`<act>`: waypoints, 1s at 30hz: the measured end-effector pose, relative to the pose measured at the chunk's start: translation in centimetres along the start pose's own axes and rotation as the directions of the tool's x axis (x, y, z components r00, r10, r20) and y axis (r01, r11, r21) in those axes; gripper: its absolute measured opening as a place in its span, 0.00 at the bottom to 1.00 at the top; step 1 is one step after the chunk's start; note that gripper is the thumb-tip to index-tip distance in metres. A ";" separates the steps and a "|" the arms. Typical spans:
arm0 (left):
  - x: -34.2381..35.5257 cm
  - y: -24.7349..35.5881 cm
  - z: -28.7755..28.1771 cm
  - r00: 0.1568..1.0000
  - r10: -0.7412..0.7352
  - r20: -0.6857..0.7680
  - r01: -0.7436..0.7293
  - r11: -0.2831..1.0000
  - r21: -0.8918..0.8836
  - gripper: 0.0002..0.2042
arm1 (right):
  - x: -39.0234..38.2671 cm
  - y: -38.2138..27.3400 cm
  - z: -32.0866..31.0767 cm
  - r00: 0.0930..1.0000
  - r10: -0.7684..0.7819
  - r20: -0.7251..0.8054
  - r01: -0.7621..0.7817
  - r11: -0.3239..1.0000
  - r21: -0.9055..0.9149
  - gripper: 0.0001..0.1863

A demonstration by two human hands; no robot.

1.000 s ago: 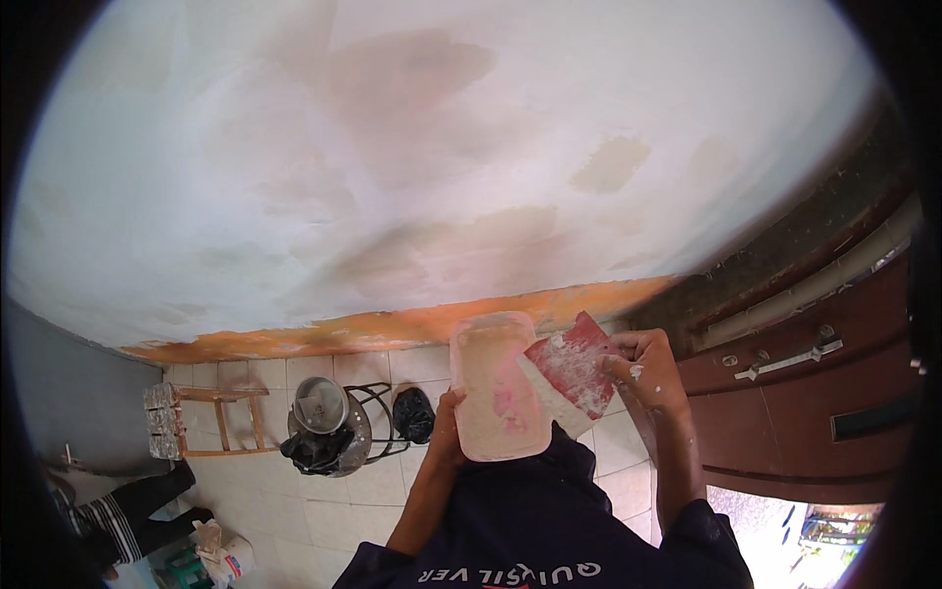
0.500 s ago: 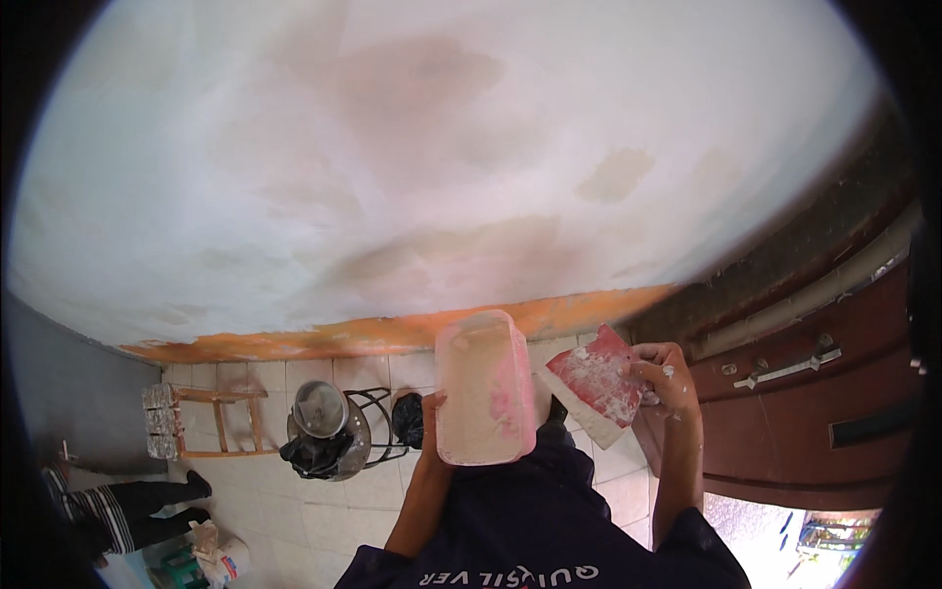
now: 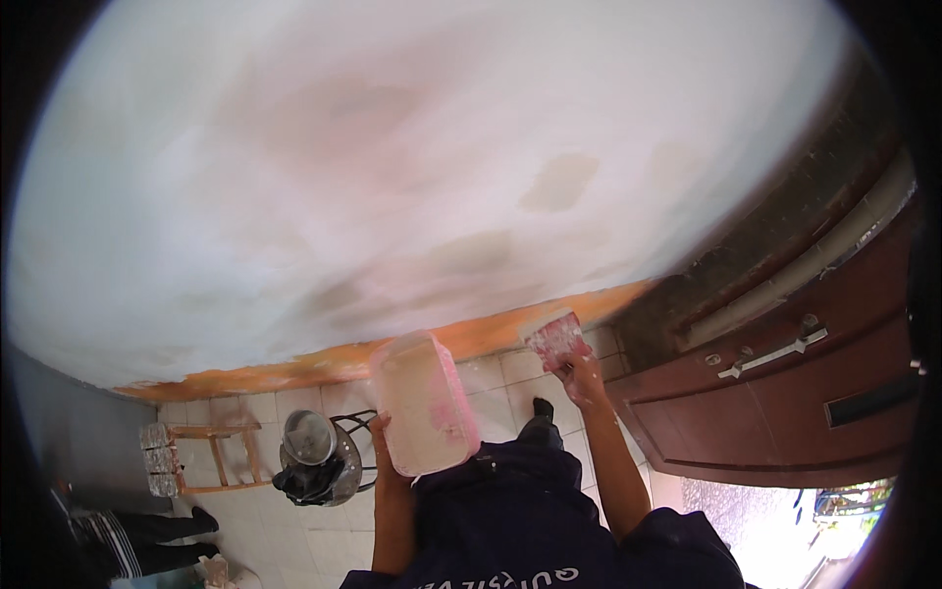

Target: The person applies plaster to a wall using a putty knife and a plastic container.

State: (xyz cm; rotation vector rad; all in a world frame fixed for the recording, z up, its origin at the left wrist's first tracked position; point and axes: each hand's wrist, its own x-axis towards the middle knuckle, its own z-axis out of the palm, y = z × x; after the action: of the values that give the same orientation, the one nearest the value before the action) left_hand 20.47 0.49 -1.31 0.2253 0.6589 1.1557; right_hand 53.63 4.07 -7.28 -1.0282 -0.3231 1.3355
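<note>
In the head view, a tub of pale paste is held along its left side by the left hand, most fingers hidden. Right of the tub, a smeared scraper is pinched by the right hand. Paste could be dropped beside the tub if the scraper were tilted, or spilled by a slackened left grip.

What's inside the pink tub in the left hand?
The pink tub in the left hand holds a pale beige substance, with pink patches showing toward the right. The bottom beneath is covered, so the depth cannot be told.
</note>
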 end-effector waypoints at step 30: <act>-2.3 -2.4 1.5 0.976 0.184 -0.119 -0.192 0.979 -0.061 0.34 | 6.7 -1.8 1.6 0.953 -0.034 -0.300 0.033 0.999 -0.008 0.16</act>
State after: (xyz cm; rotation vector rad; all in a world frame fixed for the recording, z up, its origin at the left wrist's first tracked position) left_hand 22.68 -2.26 -0.43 0.1639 0.7046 1.3799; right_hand 55.41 10.92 -7.40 -1.2047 -0.1125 1.1275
